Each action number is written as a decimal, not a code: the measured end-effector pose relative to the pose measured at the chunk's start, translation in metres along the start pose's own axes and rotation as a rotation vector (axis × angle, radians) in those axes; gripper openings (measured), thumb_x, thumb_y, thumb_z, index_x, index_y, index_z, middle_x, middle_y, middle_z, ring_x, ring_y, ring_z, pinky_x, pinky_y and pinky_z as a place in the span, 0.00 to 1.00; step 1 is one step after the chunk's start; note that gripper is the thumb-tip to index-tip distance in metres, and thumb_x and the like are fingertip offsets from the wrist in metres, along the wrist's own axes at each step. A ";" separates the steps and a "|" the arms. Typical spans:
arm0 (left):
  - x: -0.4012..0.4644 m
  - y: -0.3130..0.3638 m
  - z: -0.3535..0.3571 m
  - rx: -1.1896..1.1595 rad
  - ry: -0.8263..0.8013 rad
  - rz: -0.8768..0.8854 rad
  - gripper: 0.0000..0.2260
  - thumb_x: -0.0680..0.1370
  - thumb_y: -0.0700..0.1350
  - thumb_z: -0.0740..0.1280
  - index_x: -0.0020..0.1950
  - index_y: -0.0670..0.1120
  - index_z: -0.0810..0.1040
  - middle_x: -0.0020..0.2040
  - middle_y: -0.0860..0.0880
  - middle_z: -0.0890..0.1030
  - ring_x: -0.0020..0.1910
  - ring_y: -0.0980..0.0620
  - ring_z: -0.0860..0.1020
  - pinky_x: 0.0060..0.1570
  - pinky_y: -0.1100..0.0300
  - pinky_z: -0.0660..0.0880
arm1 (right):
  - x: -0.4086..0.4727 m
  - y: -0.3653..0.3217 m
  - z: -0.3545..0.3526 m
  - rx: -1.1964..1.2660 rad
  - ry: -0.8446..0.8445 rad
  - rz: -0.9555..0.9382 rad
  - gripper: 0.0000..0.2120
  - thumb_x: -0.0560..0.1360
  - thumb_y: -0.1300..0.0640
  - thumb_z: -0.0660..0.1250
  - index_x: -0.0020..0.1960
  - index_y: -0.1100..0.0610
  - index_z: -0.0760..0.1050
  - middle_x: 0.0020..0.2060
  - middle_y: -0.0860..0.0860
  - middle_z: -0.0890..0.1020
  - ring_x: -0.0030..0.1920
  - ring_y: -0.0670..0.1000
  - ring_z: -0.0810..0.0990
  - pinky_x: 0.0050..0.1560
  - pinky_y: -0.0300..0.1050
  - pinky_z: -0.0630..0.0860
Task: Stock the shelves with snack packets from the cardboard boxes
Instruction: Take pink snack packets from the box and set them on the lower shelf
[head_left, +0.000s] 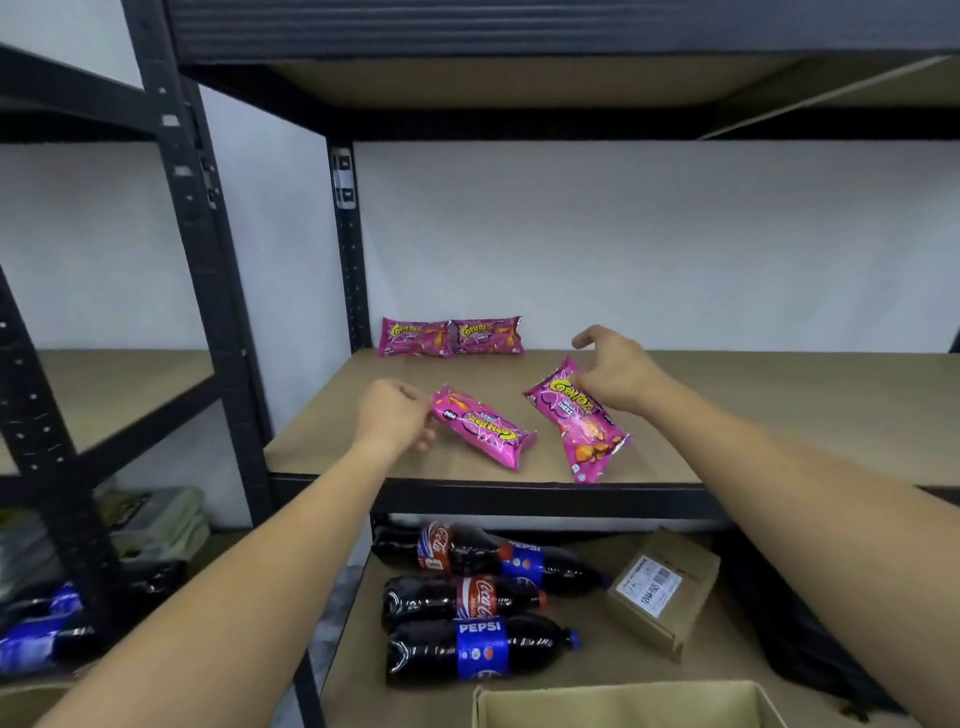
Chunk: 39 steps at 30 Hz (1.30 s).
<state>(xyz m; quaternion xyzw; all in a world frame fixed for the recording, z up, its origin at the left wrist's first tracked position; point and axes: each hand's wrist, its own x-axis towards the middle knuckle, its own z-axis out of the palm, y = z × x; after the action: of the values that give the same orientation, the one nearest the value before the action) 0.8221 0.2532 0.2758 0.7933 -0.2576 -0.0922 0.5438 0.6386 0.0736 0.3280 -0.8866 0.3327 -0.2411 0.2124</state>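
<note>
Open cardboard box (623, 704) cut by the bottom edge — small parcel's label (649, 584) text too blurred

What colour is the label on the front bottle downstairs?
Blue, on the dark plastic Pepsi bottle lying on the lower shelf, head view.

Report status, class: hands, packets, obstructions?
Left hand pinching one pink packet. Right hand gripping another packet. Two packets stocked at back. Shelf path unobstructed.

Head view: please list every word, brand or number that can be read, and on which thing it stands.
"PEPSI": front bottle on the lower shelf.
"PEPSI": bottle behind.
"Coca-Cola": two red-label bottles.
"Cornitoz", roughly: pink packet gripped by the right hand.
Box label: digits blurred.
Other packet print: too small.
</note>
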 end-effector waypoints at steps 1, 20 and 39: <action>0.003 -0.001 -0.001 0.156 0.024 0.067 0.06 0.79 0.42 0.67 0.53 0.41 0.79 0.46 0.42 0.84 0.45 0.44 0.83 0.48 0.51 0.81 | 0.002 0.001 0.005 -0.015 -0.013 0.001 0.22 0.76 0.63 0.66 0.70 0.57 0.70 0.57 0.57 0.79 0.44 0.51 0.77 0.33 0.36 0.68; -0.030 -0.004 0.024 0.712 -0.271 0.508 0.18 0.82 0.41 0.57 0.69 0.55 0.75 0.68 0.44 0.73 0.69 0.43 0.67 0.69 0.47 0.67 | -0.044 0.002 0.031 -0.399 -0.080 0.075 0.19 0.74 0.44 0.69 0.58 0.55 0.78 0.51 0.55 0.82 0.50 0.57 0.80 0.46 0.47 0.76; -0.027 0.021 0.046 0.573 -0.123 0.293 0.18 0.77 0.61 0.66 0.37 0.51 0.68 0.40 0.52 0.77 0.44 0.51 0.75 0.42 0.56 0.70 | -0.029 0.029 0.024 -0.296 -0.035 -0.049 0.16 0.72 0.49 0.69 0.57 0.55 0.79 0.51 0.55 0.83 0.51 0.59 0.81 0.50 0.52 0.80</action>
<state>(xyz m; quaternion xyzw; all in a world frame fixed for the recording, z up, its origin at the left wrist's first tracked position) 0.7727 0.2233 0.2733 0.8616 -0.4168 0.0156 0.2892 0.6189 0.0788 0.2846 -0.9202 0.3391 -0.1789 0.0793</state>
